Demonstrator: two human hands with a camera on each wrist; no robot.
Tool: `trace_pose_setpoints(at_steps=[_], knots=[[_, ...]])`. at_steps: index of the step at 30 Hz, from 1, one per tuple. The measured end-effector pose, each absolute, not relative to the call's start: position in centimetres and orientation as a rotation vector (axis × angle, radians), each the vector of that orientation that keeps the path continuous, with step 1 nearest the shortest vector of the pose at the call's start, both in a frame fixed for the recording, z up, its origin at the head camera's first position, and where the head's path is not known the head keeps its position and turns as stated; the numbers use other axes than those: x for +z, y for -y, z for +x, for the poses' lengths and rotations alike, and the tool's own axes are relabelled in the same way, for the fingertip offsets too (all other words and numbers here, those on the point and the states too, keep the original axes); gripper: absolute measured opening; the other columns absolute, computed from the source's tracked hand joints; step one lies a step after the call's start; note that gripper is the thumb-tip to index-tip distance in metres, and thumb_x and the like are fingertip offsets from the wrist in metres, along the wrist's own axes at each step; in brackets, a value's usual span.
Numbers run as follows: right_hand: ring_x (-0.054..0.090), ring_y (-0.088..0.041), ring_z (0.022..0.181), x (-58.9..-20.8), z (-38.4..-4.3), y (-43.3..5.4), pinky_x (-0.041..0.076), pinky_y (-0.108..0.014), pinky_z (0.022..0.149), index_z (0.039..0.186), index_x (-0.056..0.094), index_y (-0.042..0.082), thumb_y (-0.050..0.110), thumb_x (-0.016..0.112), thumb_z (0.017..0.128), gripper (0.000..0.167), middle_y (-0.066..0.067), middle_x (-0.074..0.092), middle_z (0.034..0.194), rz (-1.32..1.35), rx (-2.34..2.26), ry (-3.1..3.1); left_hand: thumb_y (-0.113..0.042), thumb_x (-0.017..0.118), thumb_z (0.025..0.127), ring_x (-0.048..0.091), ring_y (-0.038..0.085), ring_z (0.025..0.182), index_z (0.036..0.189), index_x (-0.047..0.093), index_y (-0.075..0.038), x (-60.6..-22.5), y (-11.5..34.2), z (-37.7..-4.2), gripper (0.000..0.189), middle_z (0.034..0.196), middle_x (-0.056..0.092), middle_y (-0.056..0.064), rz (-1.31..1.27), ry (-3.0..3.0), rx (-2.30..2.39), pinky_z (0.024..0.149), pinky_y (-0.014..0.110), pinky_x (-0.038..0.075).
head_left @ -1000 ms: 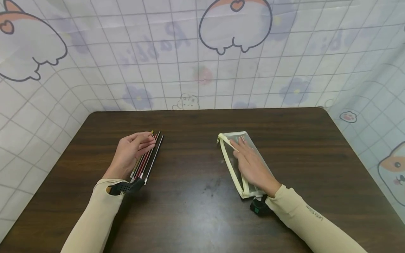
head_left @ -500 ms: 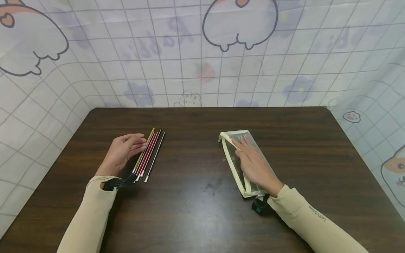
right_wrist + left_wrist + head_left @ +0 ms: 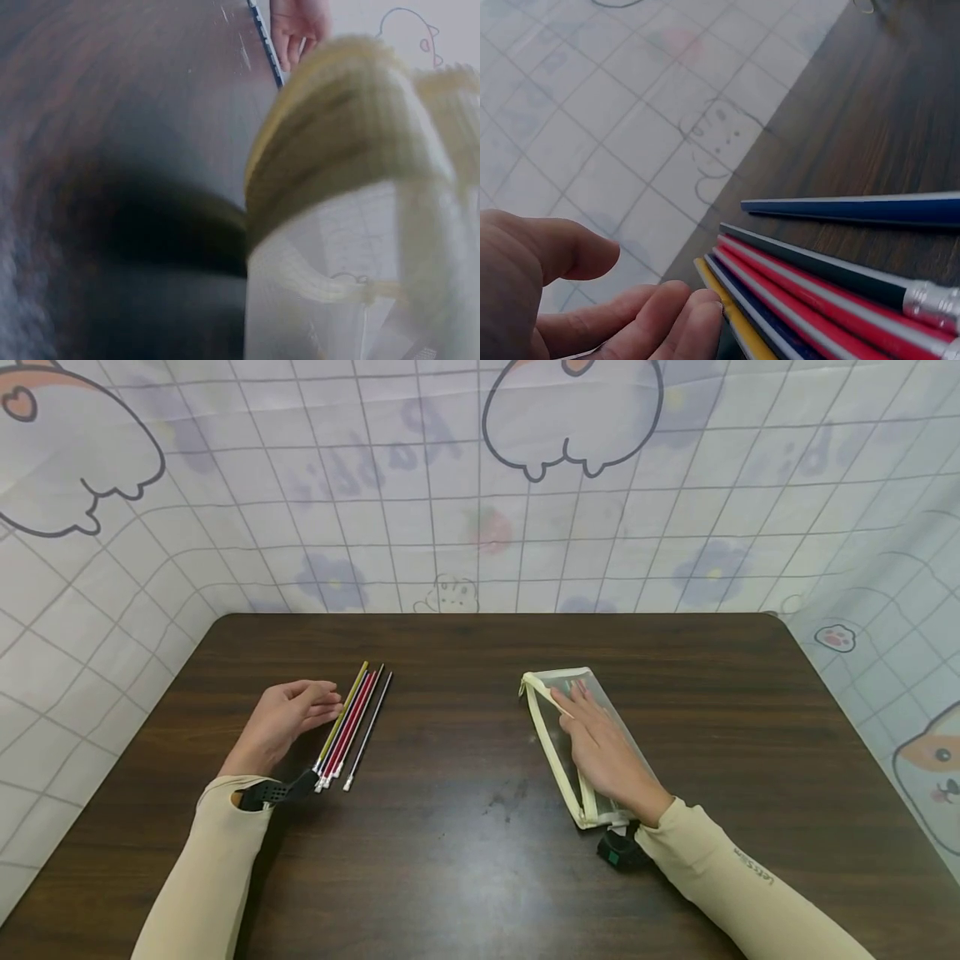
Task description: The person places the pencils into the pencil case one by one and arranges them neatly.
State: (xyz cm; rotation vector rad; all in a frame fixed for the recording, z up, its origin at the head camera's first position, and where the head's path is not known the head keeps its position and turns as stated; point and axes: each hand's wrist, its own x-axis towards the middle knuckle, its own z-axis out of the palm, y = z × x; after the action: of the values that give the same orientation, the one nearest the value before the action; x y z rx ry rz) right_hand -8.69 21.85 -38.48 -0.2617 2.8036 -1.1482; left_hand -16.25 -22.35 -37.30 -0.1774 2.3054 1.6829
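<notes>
On the left of the table several pencils with white eraser ends lie side by side: a yellow pencil, red pencils, a black pencil and dark blue ones. A blue pencil lies slightly apart on the right. My left hand is beside the row, fingers loosely bent and holding nothing, fingertips right at the yellow pencil. Over on the right, my right hand rests with straight fingers on a see-through pencil case with pale yellow zip trim. Its trim fills much of the right wrist view.
The dark wooden table ends at a back edge against a white gridded curtain with cartoon prints. Black wrist cameras, such as the right wrist camera, sit low by each wrist.
My left hand has drawn back to the left from over the pencils, uncovering the yellow pencil. The right hand and the pencil case have stayed in place.
</notes>
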Motion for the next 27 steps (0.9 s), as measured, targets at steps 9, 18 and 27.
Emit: trace_pose_setpoints(at_steps=[9,18,27], knots=[[0.006,-0.032,0.165,-38.47,-8.64,-21.82,0.008,-0.060,0.134,0.163,0.031,0.017,0.032,0.025,0.113,0.052,-0.015,0.014,0.174,-0.263,-1.155,-2.810,-0.035,0.056,0.107,0.069,0.002,0.104,0.150,0.049,0.001,-37.56,22.67,-16.15,0.056,0.149,0.054,0.025,-0.136,-2.387,1.524,0.100,0.021,0.059],[0.006,-0.034,0.164,-38.37,-8.52,-21.82,0.007,-0.061,0.134,0.163,0.031,0.017,0.031,0.024,0.114,0.052,-0.017,0.014,0.174,-0.268,-1.163,-2.811,-0.028,0.075,0.096,0.060,0.036,0.132,0.149,0.052,-0.005,-37.63,22.75,-15.62,0.062,0.143,0.062,0.023,-0.027,-2.495,1.311,0.121,0.060,0.041],[0.006,-0.034,0.164,-38.37,-8.54,-21.89,0.007,-0.062,0.133,0.163,0.031,0.017,0.032,0.024,0.114,0.052,-0.017,0.013,0.174,-0.270,-1.159,-2.813,-0.029,0.075,0.096,0.063,0.038,0.129,0.145,0.055,-0.006,-37.35,22.51,-15.56,0.058,0.138,0.066,0.022,-0.054,-2.555,1.189,0.120,0.066,0.039]])
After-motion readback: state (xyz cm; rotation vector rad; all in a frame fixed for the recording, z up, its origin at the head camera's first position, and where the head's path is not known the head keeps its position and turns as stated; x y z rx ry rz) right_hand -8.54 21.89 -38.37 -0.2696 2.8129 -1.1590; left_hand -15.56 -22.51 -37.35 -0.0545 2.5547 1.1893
